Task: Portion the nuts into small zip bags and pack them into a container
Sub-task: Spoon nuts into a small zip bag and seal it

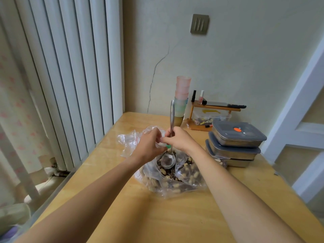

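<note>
**Over the open nut bag: a small zip bag being readied**

Above the middle of the pale wooden tabletop (175,216), both hands meet over a large clear plastic bag of mixed nuts (175,179), which lies open just near of them. The left hand (149,144) pinches a small clear zip bag with a red seal line (158,131) at its mouth. The right hand (180,139) has its fingers (166,140) curled round the upright handle of a long steel ladle (171,123), whose bowl rests empty on the nuts, and its fingertips also reach to the small bag's mouth.

My reading is that the mouth is being opened before a scoop, so portioning is in hand. Next, the mouth must be held wide and steady while the ladle dips and tips; thin film could fold shut and spill nuts.

More loose clear bags (128,141) lie left of the hands. To the right stands a stack of steel containers with grey lids (235,142); a stack of pastel plastic cups (182,95) and a small wooden shelf (215,107) stand far, against a cracked wall. White vertical blinds (70,67) hang left.
</note>
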Action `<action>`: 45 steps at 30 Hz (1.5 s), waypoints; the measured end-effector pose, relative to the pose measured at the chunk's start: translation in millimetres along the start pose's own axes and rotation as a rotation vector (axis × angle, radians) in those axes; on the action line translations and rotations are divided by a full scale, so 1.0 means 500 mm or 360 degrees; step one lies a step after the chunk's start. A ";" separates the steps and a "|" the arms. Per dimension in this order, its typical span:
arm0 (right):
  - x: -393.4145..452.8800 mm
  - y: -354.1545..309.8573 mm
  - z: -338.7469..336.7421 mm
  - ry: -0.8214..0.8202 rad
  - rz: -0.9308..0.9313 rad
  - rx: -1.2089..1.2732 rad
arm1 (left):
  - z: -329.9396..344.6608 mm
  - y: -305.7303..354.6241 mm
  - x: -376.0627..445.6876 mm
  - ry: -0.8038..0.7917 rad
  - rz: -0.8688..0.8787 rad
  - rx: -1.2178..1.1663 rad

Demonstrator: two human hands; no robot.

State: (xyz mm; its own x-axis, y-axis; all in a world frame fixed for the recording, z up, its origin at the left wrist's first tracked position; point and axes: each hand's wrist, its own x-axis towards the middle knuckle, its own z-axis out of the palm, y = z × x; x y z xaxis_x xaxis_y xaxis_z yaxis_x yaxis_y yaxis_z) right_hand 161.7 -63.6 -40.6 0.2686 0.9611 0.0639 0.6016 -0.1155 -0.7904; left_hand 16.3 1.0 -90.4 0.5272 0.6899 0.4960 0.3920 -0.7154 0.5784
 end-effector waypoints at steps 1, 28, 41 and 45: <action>0.000 0.001 0.004 0.0026 0.0027 0.0022 | 0.001 0.003 0.000 -0.0013 0.0027 -0.0007; -0.010 -0.023 -0.005 -0.0019 0.0046 -0.0200 | 0.002 0.013 -0.009 -0.0218 -0.0314 0.0006; -0.006 0.004 -0.038 0.0367 -0.0131 -0.1103 | 0.000 0.024 -0.013 -0.0510 -0.0254 0.0677; -0.006 -0.004 -0.070 0.0431 -0.0084 -0.1315 | -0.015 0.041 0.014 -0.0405 -0.0219 0.0893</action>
State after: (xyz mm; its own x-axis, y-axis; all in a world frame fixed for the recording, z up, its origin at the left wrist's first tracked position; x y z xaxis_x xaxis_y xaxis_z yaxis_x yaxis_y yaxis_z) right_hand 186.1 -75.0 -18.1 0.3314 0.8898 0.3139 0.9434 -0.3183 -0.0937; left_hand 22.3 -8.1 -70.5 0.5797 0.7813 0.2314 0.7684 -0.6187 0.1638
